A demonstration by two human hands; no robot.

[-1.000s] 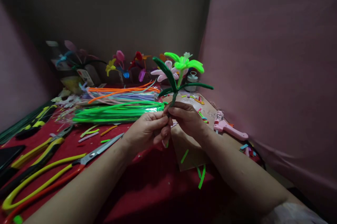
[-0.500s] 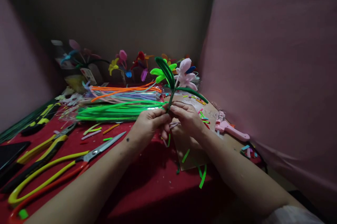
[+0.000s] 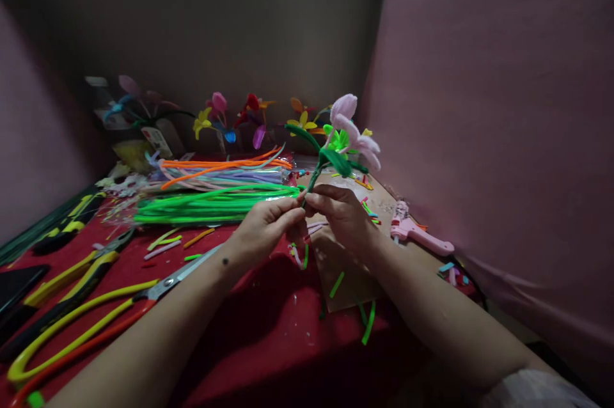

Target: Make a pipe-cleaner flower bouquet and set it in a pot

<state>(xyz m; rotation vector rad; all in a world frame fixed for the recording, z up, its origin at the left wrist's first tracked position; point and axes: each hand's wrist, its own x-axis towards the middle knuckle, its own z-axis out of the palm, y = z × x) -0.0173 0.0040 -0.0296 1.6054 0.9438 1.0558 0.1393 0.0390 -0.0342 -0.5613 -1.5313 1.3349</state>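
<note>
L hand [image 3: 266,226] is nearly closed, thumb & forefinger pinched on the lower stem of the pipe-cleaner flower [image 3: 341,139], other fingers curled under. R hand [image 3: 343,216] is likewise closed in a pinch on the same stem, just opposite; fingertips of both meet at approx. the same spot, so the hands touch. Both forearms come in from the bottom edge and converge mid-frame, L wrist palm turned inward, R hand knuckles up and slightly higher. The flower is held in the air above the red cloth [image 3: 268,337], in front of the back wall, stem tilted up & to the right from the pinch. It has a dark green stem w/ dark green looped leaves, a neon-green bloom and a pale pink bloom w/ long petals at the top; a short stub of stem hangs below the fingers. On the cloth to the left: scissors [image 3: 185,272] w/ yellow & red handles, yellow-handled pliers [image 3: 71,274], a bundle of green pipe cleaners [image 3: 215,203], and an orange/purple bundle [image 3: 220,170] behind it. Beneath the R wrist lies a cardboard piece [image 3: 348,290] w/ cut green scraps; a pink glue gun [image 3: 417,235] lies near the right wall. More finished flowers [image 3: 225,117] stand at the back.
</note>
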